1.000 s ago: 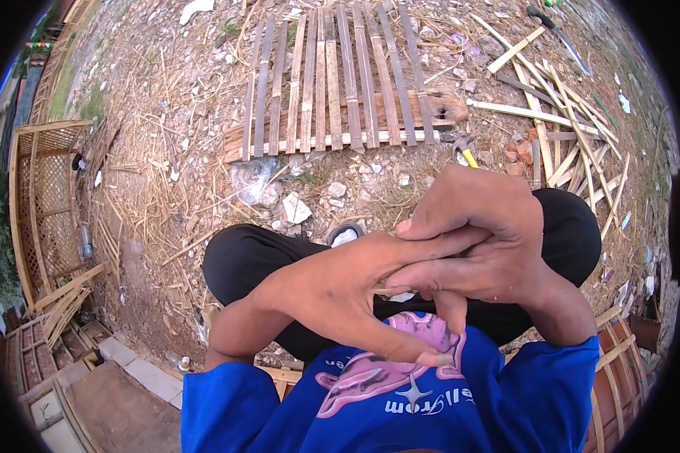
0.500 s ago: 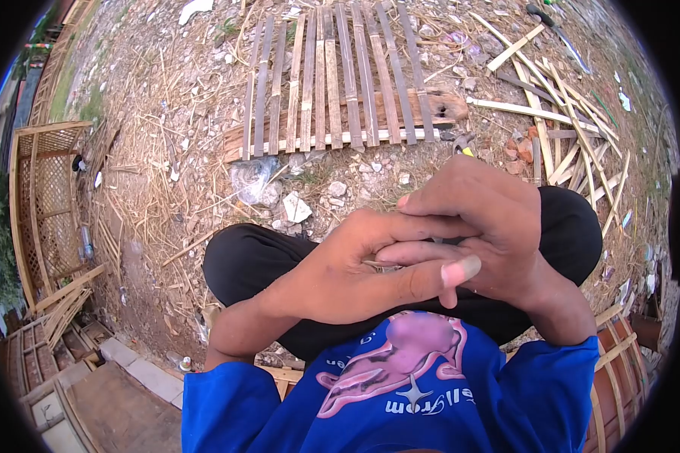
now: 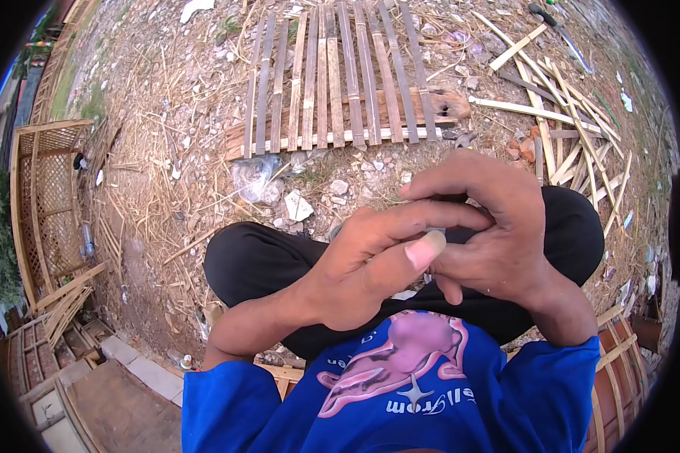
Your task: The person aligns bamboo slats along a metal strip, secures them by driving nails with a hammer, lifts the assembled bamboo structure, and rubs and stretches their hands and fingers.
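Above my lap, my left hand (image 3: 363, 268) and my right hand (image 3: 499, 234) meet with their fingers curled against each other. My left thumb presses toward the left index finger, beside the right fingertips. A small pale sliver shows between the fingers, too little to identify. Beyond my knees, a row of wooden slats (image 3: 332, 83) lies side by side, fixed to or resting on a pale cross strip. The near ends lie over a thick weathered wooden beam (image 3: 238, 140). Neither hand touches the slats.
Loose pale strips (image 3: 574, 113) are heaped at right, near a long-bladed knife (image 3: 570, 49) with a dark handle. Clear plastic (image 3: 251, 177) and broken stones (image 3: 298, 205) lie before my knees. A lattice panel (image 3: 53, 204) stands at left. Straw and rubble cover the ground.
My left thumb has drawn back to the left and up, and my fingers have bent more. The right fingers have shifted slightly. Slats and beam look unmoved.
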Action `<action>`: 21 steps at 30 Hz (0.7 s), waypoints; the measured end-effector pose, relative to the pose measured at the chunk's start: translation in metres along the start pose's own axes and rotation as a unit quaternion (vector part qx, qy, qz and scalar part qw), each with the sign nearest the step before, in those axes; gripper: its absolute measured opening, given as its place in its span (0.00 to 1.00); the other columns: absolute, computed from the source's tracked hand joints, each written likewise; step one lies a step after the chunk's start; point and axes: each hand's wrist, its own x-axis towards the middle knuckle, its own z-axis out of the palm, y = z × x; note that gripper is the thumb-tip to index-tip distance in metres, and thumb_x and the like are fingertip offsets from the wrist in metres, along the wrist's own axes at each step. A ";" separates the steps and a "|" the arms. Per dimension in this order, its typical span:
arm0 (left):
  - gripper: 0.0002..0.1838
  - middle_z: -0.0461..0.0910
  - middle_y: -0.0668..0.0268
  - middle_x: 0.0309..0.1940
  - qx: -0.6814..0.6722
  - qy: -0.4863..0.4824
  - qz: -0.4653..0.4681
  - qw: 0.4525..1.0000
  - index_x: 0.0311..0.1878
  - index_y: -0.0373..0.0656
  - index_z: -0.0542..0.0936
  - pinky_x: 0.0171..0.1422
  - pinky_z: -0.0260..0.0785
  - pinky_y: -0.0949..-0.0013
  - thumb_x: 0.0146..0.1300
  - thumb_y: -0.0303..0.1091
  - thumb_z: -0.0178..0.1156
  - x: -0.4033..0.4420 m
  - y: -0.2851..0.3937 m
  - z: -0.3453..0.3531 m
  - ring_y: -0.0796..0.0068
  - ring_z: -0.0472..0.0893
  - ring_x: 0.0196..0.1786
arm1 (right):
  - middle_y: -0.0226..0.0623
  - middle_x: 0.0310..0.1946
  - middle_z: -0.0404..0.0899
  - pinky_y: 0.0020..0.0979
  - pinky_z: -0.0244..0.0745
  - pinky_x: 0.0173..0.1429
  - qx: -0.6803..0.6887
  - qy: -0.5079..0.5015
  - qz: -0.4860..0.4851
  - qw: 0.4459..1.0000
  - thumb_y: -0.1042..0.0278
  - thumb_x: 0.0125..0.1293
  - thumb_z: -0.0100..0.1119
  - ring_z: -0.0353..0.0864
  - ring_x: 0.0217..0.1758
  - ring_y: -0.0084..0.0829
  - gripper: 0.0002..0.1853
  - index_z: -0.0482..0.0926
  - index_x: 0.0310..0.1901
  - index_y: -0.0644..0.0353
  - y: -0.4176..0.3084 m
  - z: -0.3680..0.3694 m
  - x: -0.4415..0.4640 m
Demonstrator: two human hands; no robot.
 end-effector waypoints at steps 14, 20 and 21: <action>0.29 0.83 0.50 0.36 0.011 -0.014 -0.008 1.000 0.62 0.30 0.72 0.48 0.76 0.64 0.69 0.43 0.38 0.001 0.008 0.000 0.62 0.87 0.38 | 0.34 0.31 0.83 0.24 0.76 0.33 0.034 -0.022 0.051 0.998 0.70 0.42 0.80 0.83 0.32 0.23 0.21 0.82 0.39 0.64 -0.004 -0.003 0.000; 0.30 0.83 0.51 0.35 0.004 -0.021 0.002 1.000 0.64 0.31 0.71 0.48 0.75 0.65 0.67 0.44 0.40 0.000 0.007 -0.001 0.64 0.87 0.38 | 0.31 0.30 0.82 0.20 0.74 0.33 0.082 -0.034 0.104 0.991 0.70 0.45 0.79 0.80 0.31 0.17 0.20 0.82 0.41 0.63 -0.007 -0.003 -0.001; 0.30 0.83 0.52 0.34 0.014 -0.029 -0.001 0.999 0.65 0.32 0.70 0.48 0.75 0.66 0.67 0.44 0.40 0.000 0.007 -0.003 0.65 0.86 0.38 | 0.31 0.30 0.82 0.19 0.73 0.33 0.097 -0.041 0.137 0.985 0.70 0.46 0.79 0.80 0.31 0.15 0.20 0.82 0.41 0.63 -0.011 -0.004 -0.001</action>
